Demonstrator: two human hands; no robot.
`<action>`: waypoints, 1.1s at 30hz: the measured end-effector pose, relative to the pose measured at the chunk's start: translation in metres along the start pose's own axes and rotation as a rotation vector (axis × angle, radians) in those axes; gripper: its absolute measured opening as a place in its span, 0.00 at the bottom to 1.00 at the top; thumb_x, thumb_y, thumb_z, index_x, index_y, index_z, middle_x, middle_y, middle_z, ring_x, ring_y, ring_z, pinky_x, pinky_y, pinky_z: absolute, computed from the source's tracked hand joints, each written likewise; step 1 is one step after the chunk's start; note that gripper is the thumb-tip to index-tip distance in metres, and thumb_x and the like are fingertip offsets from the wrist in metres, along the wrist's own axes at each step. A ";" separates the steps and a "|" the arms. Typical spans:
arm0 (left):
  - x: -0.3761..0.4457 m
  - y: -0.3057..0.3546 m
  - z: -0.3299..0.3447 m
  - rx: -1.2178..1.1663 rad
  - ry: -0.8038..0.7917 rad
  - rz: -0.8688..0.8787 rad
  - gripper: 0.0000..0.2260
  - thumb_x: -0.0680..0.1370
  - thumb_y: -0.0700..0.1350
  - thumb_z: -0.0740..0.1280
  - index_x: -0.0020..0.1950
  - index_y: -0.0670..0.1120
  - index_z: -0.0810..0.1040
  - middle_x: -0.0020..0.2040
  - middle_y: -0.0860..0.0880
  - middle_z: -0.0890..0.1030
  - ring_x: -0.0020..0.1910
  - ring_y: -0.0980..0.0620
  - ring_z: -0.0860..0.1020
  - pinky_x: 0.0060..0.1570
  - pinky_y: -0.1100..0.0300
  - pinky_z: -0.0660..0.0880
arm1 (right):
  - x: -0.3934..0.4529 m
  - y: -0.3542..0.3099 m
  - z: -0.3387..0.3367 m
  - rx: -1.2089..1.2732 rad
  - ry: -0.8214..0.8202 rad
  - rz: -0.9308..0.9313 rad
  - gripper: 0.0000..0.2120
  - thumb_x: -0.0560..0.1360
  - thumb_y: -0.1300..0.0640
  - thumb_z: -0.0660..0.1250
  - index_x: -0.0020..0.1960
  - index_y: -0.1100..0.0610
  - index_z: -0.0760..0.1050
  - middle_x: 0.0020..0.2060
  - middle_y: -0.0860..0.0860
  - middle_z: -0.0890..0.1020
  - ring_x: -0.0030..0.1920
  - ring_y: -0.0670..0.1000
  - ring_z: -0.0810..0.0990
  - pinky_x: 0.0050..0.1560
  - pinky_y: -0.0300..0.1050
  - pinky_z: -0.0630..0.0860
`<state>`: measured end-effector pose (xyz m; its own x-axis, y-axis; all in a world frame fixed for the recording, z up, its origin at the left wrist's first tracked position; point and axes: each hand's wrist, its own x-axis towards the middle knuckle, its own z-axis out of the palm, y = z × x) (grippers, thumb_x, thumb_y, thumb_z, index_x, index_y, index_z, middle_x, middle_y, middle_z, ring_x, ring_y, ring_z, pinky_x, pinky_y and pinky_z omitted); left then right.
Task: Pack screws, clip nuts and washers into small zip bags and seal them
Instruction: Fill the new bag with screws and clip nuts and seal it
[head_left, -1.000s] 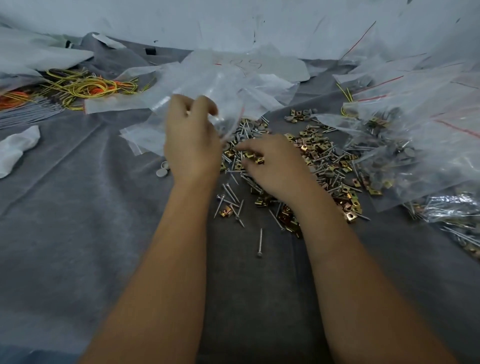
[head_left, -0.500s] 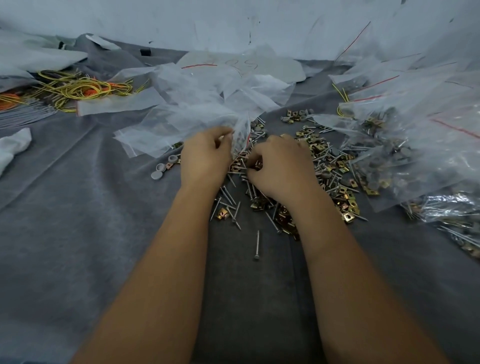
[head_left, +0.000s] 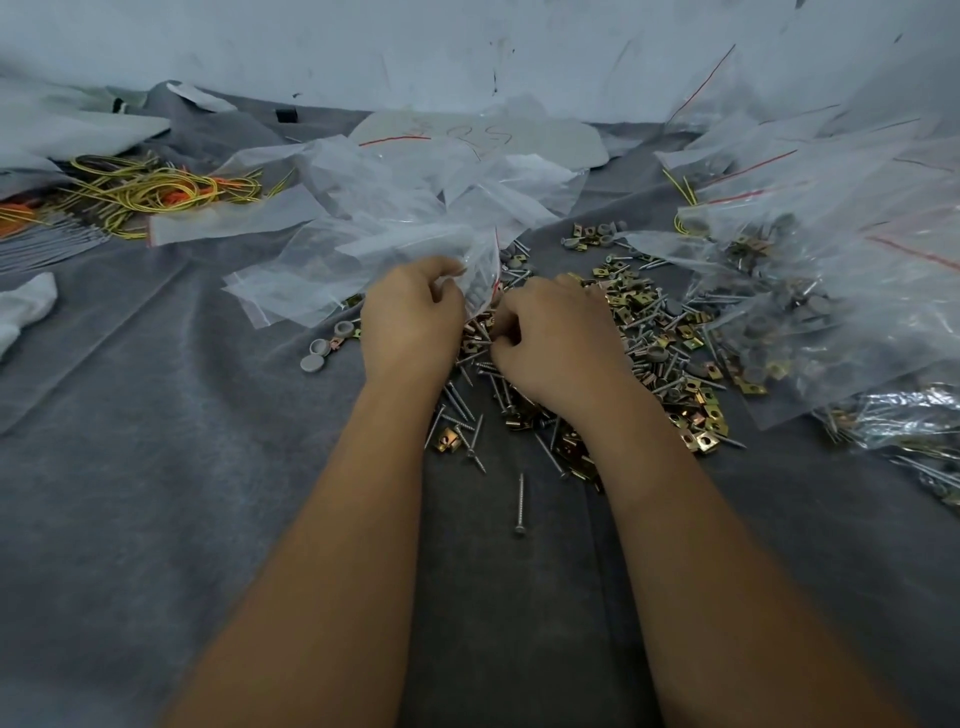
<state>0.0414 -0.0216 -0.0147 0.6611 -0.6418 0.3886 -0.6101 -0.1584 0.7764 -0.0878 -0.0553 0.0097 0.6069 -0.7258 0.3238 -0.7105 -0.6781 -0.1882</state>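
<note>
left hand: grip curled, pinching the small zip bag by its edge, above the pile. right hand: fingers curled low over screws and clip nuts on grey cloth; what the grip holds cannot be told. grey washers left of pile. empty bags behind; filled bags right.

A grey felt-like cloth is covering the tabletop, lying in soft creases that are running diagonally across its left side. Behind it a pale bluish-white wall is rising along the far edge, showing dark scuffs and thin scratch marks. Dim, even light is falling over the whole surface, casting only faint shadows. A small black object is sitting where cloth is meeting wall.
</note>
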 end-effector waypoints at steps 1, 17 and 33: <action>0.000 0.000 0.000 -0.005 0.001 0.002 0.14 0.77 0.42 0.62 0.58 0.51 0.83 0.32 0.57 0.77 0.27 0.62 0.72 0.29 0.65 0.64 | 0.000 0.000 0.000 -0.005 -0.024 -0.007 0.08 0.74 0.50 0.66 0.51 0.49 0.80 0.50 0.49 0.78 0.58 0.55 0.71 0.60 0.53 0.63; -0.006 0.006 -0.001 -0.022 -0.073 0.034 0.15 0.76 0.45 0.63 0.59 0.55 0.82 0.30 0.58 0.74 0.27 0.61 0.72 0.29 0.63 0.66 | 0.001 0.007 -0.001 0.418 0.304 0.114 0.01 0.73 0.56 0.66 0.43 0.52 0.74 0.37 0.46 0.77 0.37 0.49 0.75 0.36 0.47 0.73; -0.011 0.018 -0.004 -0.347 -0.148 0.052 0.09 0.75 0.42 0.65 0.50 0.51 0.84 0.39 0.40 0.83 0.31 0.54 0.76 0.33 0.62 0.75 | 0.005 0.009 0.000 0.261 0.364 -0.058 0.15 0.76 0.67 0.65 0.61 0.58 0.79 0.50 0.55 0.79 0.54 0.56 0.75 0.48 0.46 0.71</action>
<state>0.0251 -0.0150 -0.0033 0.5471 -0.7479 0.3759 -0.4403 0.1247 0.8891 -0.0912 -0.0647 0.0094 0.4454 -0.6296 0.6366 -0.5373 -0.7567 -0.3725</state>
